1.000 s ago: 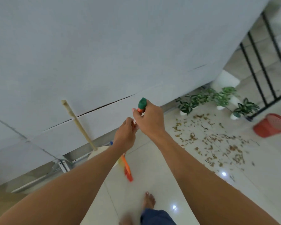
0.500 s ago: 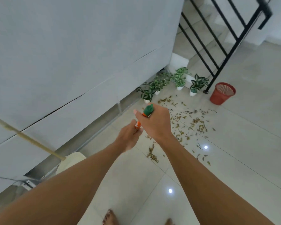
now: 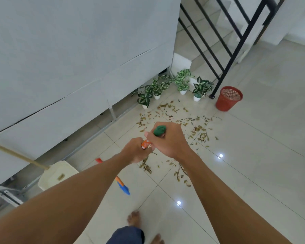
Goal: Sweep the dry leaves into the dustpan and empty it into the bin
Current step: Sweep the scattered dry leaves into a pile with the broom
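Both hands grip an orange broom handle with a green cap (image 3: 159, 130). My right hand (image 3: 167, 139) wraps the top just under the cap, and my left hand (image 3: 136, 149) holds it lower down. The broom's orange and blue head (image 3: 123, 187) shows below my left forearm, near the floor. Dry brown leaves (image 3: 176, 118) lie scattered over the pale tiles ahead and beneath my hands. A cream dustpan (image 3: 55, 175) with a long wooden handle (image 3: 18, 156) stands at the left by the wall. A red mesh bin (image 3: 228, 98) sits at the right, by the stair railing.
Several small potted plants (image 3: 165, 87) line the foot of the grey wall (image 3: 77, 50). A black stair railing (image 3: 224, 50) rises at the upper right. My bare feet (image 3: 134, 218) are on the tiles at the bottom.
My view has swung right, bringing the bin, stairs and leaf patch closer to centre. My hands keep their grip on the broom, and its head now shows below my left arm.
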`<state>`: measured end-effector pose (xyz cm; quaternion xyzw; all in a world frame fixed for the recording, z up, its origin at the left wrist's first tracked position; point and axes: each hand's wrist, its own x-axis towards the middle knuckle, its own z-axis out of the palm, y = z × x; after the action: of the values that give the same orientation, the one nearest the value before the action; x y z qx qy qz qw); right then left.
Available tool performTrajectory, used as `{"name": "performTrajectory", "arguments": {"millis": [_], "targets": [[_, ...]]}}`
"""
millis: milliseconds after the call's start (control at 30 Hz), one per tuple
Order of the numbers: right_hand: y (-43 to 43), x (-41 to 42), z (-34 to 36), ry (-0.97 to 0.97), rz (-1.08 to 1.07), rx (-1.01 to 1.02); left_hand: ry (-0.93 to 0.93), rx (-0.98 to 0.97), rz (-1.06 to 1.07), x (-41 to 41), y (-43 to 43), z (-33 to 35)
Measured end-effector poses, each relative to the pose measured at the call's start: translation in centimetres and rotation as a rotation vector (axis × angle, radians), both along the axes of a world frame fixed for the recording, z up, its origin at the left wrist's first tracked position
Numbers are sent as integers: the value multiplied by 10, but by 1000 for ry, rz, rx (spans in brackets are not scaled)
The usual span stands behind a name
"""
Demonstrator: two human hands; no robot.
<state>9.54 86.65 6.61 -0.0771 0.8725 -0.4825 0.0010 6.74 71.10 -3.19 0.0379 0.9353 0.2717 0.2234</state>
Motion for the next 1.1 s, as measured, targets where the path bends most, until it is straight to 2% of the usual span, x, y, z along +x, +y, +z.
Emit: {"name": "performTrajectory", "arguments": {"millis": [167,267,367,533,633,733,800,900,1000,1100], "targets": [[20,-34,-5,-78,38,44,-19,-17,-30,-21,2,-14],[27,-52,-16,-144,-48,39,83,-10,140,-22,11,-38],[34,-64,-27,-279,-28,109,4,-25,258,-18,25,-68],[47,-80,-38,-447,98,305,-118,-287,61,-32,42,-88],[49,-90,-46,-490,203,563,-158,-360,-33,-33,58,-97],[54,-93,-64,-594,320,721,-168,-444,-44,-31,75,-109],[64,-94,-76,-654,435,764,-156,-474,17,-26,85,-117],[81,-95,-92,-627,508,785,-167,-425,250,-13,102,-129],[102,-91,-108,-599,483,765,-239,-356,405,-11,131,-142],[137,-98,-118,-564,405,766,-263,-323,422,-29,168,-150]]}}
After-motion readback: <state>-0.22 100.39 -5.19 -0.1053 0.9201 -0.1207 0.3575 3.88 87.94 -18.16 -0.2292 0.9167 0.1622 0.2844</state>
